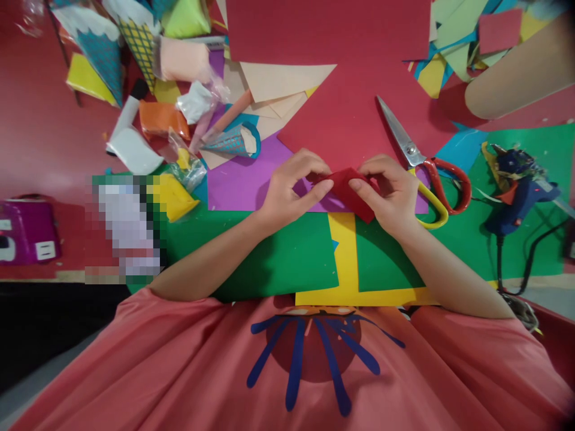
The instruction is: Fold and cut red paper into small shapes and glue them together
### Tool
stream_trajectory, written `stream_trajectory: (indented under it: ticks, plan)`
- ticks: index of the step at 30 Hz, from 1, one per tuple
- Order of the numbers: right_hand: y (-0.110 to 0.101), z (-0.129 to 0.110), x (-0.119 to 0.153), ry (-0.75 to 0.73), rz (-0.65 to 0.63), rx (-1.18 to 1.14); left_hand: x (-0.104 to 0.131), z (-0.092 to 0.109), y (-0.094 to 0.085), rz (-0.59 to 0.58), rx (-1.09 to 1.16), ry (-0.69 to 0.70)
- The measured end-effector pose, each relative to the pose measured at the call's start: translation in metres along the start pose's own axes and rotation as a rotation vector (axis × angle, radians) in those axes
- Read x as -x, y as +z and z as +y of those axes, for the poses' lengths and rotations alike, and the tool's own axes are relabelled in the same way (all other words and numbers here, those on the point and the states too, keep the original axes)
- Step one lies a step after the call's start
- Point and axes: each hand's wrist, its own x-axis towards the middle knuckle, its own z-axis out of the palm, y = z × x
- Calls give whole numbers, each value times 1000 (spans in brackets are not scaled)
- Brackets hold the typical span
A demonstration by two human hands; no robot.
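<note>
A small piece of folded red paper [353, 190] is held up between both hands, over the purple and green sheets. My left hand [299, 185] pinches its left corner between thumb and fingers. On its other side my right hand [389, 188] grips it, the thumb flat on the front face; the fingers behind are partly hidden. Close by on the right lie large scissors [411, 152] with one red and one yellow handle loop, blades pointing away from me. Beneath the hands is a purple sheet [238, 185], with a green sheet [278, 251] nearer to me.
A blue glue gun [516, 203] with a black cord lies at the right, near a cardboard tube [516, 78]. Clay packets [164, 120], paper cones [139, 51] and a small blue cone [229, 142] crowd the left. Paper scraps [462, 30] fill the far right.
</note>
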Motion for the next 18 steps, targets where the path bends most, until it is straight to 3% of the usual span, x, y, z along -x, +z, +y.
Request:
stream_trajectory:
  ticks: [7, 12, 18]
  plan:
    - [6, -8, -1, 294, -91, -259, 0, 6, 1, -192, 78, -319]
    - [7, -11, -3, 439, -170, -421, -3, 8, 0, -252, 86, -383]
    - [8, -13, -3, 472, -157, -435, -4, 10, 1, -276, 142, -420]
